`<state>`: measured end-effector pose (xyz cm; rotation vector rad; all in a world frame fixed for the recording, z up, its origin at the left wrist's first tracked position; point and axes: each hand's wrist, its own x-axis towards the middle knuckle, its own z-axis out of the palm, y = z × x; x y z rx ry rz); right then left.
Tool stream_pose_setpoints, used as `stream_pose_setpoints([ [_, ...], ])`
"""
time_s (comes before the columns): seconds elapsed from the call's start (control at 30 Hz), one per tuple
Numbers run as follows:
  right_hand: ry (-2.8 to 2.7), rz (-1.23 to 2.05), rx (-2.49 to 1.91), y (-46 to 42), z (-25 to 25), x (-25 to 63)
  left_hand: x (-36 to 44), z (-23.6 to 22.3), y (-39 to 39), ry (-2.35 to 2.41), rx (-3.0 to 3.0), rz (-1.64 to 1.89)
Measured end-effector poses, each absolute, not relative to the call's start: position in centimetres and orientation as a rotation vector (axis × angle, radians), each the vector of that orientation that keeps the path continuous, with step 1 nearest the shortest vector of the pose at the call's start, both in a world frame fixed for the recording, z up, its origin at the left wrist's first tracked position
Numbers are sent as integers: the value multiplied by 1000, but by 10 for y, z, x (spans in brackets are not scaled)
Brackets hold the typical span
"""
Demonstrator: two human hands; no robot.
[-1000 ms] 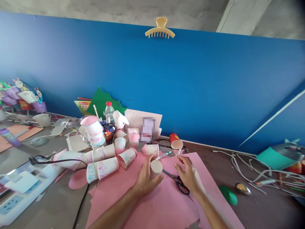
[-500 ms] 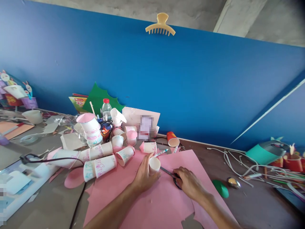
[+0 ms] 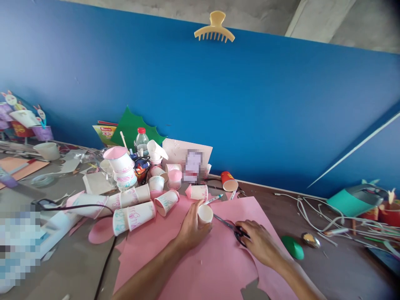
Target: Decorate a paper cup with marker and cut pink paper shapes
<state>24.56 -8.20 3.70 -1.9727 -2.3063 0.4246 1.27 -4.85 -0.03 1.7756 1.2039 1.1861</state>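
Note:
My left hand [image 3: 191, 229] grips a small white paper cup [image 3: 205, 213] tilted so that its round end faces me, thumb in front and fingers around the far side. In my right hand [image 3: 261, 243] is a pair of scissors [image 3: 239, 234] with black handles; the blades point left and their tip is close beside the cup. Whether the tip touches the cup, I cannot tell. Both hands are over a large sheet of pink paper [image 3: 187, 275] with cut, uneven edges. Just behind the cup lies a white marker [image 3: 214, 199].
Decorated paper cups [image 3: 142, 216], several in all, lie and stand at the left. A red cup [image 3: 229, 182] lies behind. At the right are a green paper cone [image 3: 293, 247], a shiny round object [image 3: 310, 240] and tangled white cables [image 3: 308, 216]. A blue partition [image 3: 250, 104] rises behind.
The scissors and my right hand have shifted slightly right, and more of the black handles shows. My left hand still holds the cup. The whole view has moved a little.

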Motion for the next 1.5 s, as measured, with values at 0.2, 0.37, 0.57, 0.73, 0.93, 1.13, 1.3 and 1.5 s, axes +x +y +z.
stream_pose_setpoints([
  [0.2,-2180,443,-1913,-88,37,261,11,-5,-48,1185,1735,1233],
  [0.37,-2176,433,-1877,-93,34,253,11,-10,-47,1159,1781,1265],
  [0.57,-2040,241,-1828,-83,11,273,8,-10,-47,1162,1938,1399],
  [0.73,-1948,185,-1817,-69,-5,294,6,-8,-46,1309,2032,1441],
  [0.93,-1935,246,-1817,-70,-3,283,7,3,-64,1081,2658,1582],
  [1.13,-1974,345,-1738,-81,-6,256,19,6,-79,496,2843,1436],
  [1.3,-2058,381,-1690,-90,-6,240,23,-6,-73,500,2890,1108],
  [1.5,-2126,415,-1685,-102,-11,226,20,-8,-68,609,2754,946],
])
